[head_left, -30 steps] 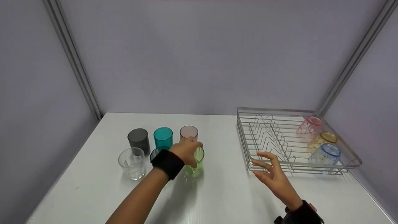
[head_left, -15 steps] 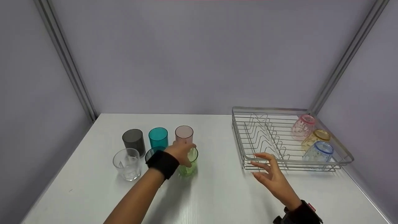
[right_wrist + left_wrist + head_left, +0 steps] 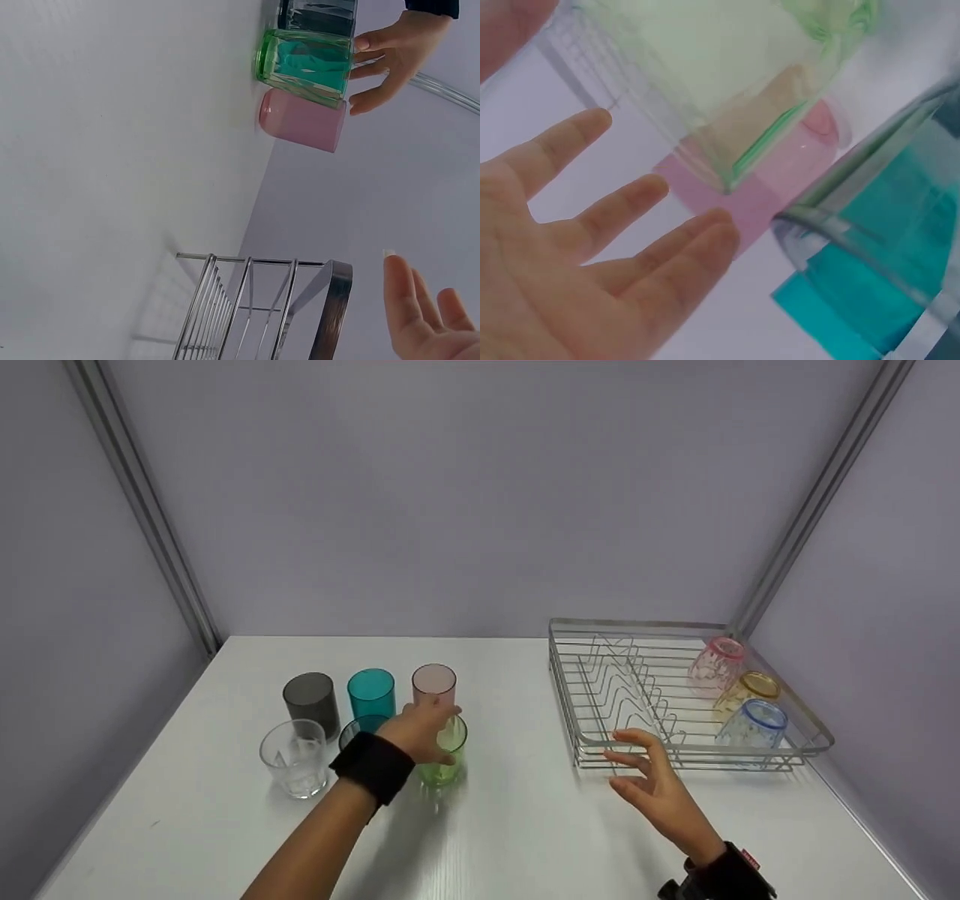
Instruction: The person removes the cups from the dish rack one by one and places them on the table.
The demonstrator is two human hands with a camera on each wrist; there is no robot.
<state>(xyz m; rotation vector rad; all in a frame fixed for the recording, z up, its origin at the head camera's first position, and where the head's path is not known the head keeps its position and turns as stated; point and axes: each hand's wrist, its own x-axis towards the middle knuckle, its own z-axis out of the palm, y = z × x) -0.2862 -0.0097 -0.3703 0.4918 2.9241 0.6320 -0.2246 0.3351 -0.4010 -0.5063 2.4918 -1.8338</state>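
Note:
My left hand [image 3: 417, 733] reaches over the rim of a light green clear glass [image 3: 441, 775], which stands upright on the white table. In the left wrist view its fingers [image 3: 622, 202] are spread and fairly straight beside the tilted-looking green glass [image 3: 697, 82]. Just behind stands a pink tumbler [image 3: 433, 681], and a dark bluish glass [image 3: 352, 731] is partly hidden by the wrist. My right hand [image 3: 664, 795] hovers with loosely bent fingers near the front left corner of the wire dish rack [image 3: 570, 712], holding nothing.
Left of my left hand stand a teal tumbler [image 3: 371, 694], a dark grey tumbler [image 3: 311, 705] and a clear glass [image 3: 296, 761]. Along the rack's right side, pink [image 3: 716, 669], yellow [image 3: 746, 697] and blue-rimmed [image 3: 752, 727] glasses rest upside down. Grey walls enclose the table.
The head view has turned slightly right, so the table and rack shift left in it. My left hand stays over the green glass; my right hand keeps its pose.

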